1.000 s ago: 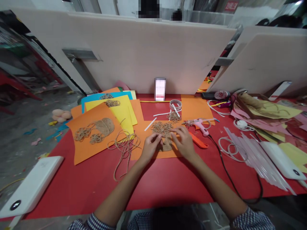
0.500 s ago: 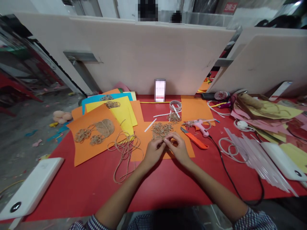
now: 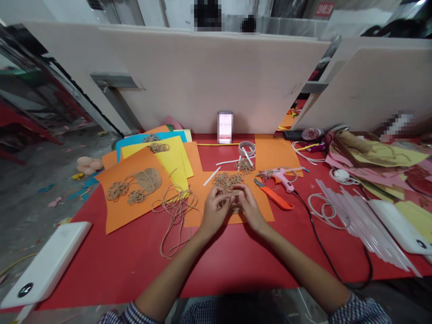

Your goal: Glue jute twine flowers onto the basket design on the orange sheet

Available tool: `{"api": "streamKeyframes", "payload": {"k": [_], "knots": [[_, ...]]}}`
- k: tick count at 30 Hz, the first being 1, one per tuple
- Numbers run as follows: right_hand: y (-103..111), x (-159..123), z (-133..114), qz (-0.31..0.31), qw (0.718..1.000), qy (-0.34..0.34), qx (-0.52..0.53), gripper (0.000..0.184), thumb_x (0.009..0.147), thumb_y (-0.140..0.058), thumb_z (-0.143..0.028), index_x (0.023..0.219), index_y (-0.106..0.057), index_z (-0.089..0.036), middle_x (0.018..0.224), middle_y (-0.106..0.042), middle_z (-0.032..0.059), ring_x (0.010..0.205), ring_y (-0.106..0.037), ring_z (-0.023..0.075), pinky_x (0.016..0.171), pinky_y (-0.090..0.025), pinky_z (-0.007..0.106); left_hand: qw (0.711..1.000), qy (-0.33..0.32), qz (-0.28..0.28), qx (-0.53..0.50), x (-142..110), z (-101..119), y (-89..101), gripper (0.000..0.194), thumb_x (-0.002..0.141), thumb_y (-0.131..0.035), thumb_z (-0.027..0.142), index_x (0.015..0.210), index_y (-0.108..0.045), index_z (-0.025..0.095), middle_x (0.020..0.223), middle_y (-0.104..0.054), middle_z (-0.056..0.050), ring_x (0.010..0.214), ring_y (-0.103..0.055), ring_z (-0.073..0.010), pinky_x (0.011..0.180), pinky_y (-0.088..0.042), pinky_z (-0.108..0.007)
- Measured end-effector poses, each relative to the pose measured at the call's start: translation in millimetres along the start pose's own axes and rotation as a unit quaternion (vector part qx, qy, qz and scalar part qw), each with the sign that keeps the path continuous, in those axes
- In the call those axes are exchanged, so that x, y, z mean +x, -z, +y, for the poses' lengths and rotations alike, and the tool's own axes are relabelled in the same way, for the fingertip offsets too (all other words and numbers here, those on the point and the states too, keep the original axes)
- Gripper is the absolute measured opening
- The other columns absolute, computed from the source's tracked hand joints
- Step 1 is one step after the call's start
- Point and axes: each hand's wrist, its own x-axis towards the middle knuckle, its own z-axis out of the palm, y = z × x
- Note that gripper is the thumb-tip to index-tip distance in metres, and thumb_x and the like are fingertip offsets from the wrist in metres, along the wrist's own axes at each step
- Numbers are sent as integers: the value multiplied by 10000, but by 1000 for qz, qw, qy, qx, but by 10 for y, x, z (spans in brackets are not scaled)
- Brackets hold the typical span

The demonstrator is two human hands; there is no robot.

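L hand (image 3: 216,211) & R hand (image 3: 251,209) close together, fingers curled narrow, tips apparently pinching lower part of jute-twine flower motif (image 3: 227,181). Motif lies on orange card (image 3: 259,211), mid-worktop (image 3: 101,270). Looks light & soft; coils likely to splay if squeezed, so best taken by outer loops or from beneath, not by single strands. Loose twine (image 3: 175,220) lies just L of hands. Pink glue gun (image 3: 281,180) & orange utility knife (image 3: 275,198) near R hand, beyond card's R side.
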Motion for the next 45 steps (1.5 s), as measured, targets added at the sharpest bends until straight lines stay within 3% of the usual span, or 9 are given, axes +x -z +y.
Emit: {"api": "streamKeyframes", "payload": {"k": [5,11,15,21,30,35,38,41,45], "knots": [[3,8,-30,-94,994,-52,29,441,953,-430,-610,1200,-521,-256,751,-593,-17,571,-542,133,545,-483,258,994,52,9,-95,35,-42,28,281,883,-645,450,933,-788,213,895,-567,-47,789,-542,-160,704,-450,-267],[160,53,-22,19,980,58,-190,255,928,-571,-463,923,-650,-220,694,-580,-14,618,-513,142,588,-407,260,991,64,64,-94,93,-97,82,273,908,-611,418,845,-766,202,886,-677,-55,872,-593,-168,832,-447,-282],[248,83,-69,39,950,132,-280,213,945,-563,-382,873,-667,-210,789,-636,19,686,-536,158,664,-412,289,985,108,104,-92,113,-157,83,251,842,-680,420,781,-712,178,785,-667,-33,775,-590,-153,756,-463,-265],[328,117,-74,84,924,188,-323,194,942,-554,-330,801,-614,-211,765,-588,23,708,-524,167,673,-406,300,981,131,96,-111,125,-179,95,273,827,-676,439,774,-691,172,686,-609,0,670,-545,-128,645,-427,-233],[362,129,-68,88,931,195,-296,191,940,-543,-340,805,-606,-220,803,-569,26,738,-521,172,696,-425,311,978,122,102,-133,130,-138,120,292,872,-625,417,1062,-686,204,838,-680,-24,802,-628,-147,748,-472,-238],[376,133,-68,94,932,191,-293,218,952,-528,-355,797,-598,-219,791,-569,25,734,-528,174,684,-430,309,984,130,76,-90,145,-158,133,239,819,-680,396,771,-706,163,724,-660,-25,699,-584,-142,695,-449,-245],[384,134,-93,108,920,204,-318,192,953,-526,-384,950,-627,-221,948,-635,66,908,-578,218,809,-462,359,985,129,81,-85,144,-146,120,245,801,-699,389,699,-677,167,671,-636,-11,651,-554,-131,667,-434,-242],[354,124,-86,45,912,218,-344,357,906,-609,-401,1219,-579,-231,1170,-648,98,1078,-579,253,946,-445,414,987,127,54,-83,127,-124,89,272,816,-685,414,701,-676,167,652,-621,-3,621,-527,-124,626,-416,-234],[269,91,3,-33,932,153,-328,380,886,-651,-383,1226,-579,-232,1002,-705,60,872,-650,208,804,-495,343,988,133,2,-75,102,-112,48,277,830,-673,424,758,-704,158,657,-630,-6,591,-509,-119,586,-400,-231]]}}
